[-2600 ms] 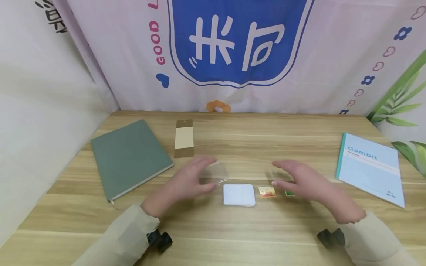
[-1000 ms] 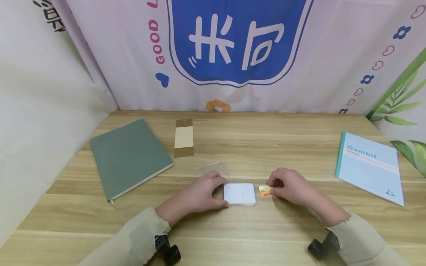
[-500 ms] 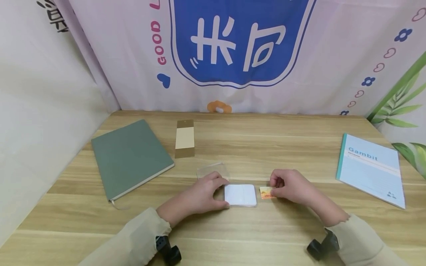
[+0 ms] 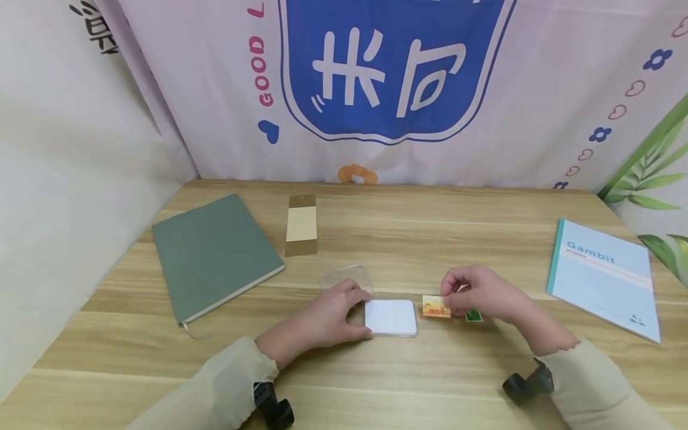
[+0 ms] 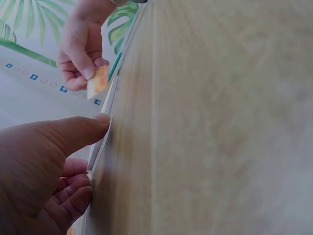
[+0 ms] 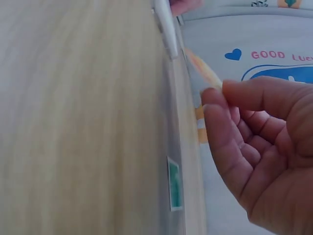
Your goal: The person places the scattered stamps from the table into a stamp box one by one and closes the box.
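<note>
My left hand (image 4: 335, 313) holds a small flat white case (image 4: 390, 317) by its left end, thumb at the near edge and fingers at the far edge. The case has rounded corners and a clear rim. Between thumb and index finger, my right hand (image 4: 481, 292) pinches a small orange-and-yellow stamp (image 4: 436, 306), raised off the table just right of the case. In the right wrist view the stamp (image 6: 204, 68) stands tilted at the fingertips. A green stamp (image 4: 473, 315) with a pale border lies below the right hand, partly hidden by it in the head view.
A clear plastic lid (image 4: 346, 276) lies behind the left hand. Farther back is a brown-and-cream card (image 4: 301, 226). A green notebook (image 4: 215, 257) lies at the left, a light blue Gambit notebook (image 4: 604, 278) at the right. A printed curtain (image 4: 226, 107) hangs behind the wooden table (image 4: 430, 227).
The right hand has reached the orange-and-yellow stamp, pinched it and lifted it. The green stamp shows again beneath that hand. The left hand has come down onto the white case and stayed there.
</note>
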The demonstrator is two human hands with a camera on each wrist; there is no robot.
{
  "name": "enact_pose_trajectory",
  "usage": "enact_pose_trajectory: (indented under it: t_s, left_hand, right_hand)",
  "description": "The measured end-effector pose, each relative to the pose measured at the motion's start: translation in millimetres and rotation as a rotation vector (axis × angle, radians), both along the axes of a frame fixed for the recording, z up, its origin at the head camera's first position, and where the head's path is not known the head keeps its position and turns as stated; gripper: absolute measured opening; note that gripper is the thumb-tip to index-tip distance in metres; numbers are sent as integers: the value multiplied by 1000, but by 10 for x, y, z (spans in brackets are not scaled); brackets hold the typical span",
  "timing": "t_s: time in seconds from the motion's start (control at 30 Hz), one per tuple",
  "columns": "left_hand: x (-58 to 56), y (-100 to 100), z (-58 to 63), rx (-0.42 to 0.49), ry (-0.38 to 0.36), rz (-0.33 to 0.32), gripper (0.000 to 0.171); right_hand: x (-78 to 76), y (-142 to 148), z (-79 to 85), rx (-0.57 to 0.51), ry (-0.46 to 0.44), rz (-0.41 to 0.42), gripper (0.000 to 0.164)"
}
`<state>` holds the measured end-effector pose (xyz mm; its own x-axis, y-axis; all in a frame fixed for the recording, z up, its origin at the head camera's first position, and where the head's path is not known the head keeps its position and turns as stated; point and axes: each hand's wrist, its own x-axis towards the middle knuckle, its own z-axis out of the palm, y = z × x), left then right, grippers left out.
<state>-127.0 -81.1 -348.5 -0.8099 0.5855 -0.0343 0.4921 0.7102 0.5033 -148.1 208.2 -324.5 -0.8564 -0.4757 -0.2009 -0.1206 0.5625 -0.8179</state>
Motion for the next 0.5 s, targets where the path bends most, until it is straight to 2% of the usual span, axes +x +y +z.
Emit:
enact_pose_trajectory:
  t_s: [0.2,0.5]
  left_hand:
    - [1,2,10,4,-3,-1,52]
    - [0,6,18,-23,-17,5,54]
  right_hand:
    - [9,-41,41,-106,-40,24,17]
    - [-3,-205,38,-187,-81,40,17]
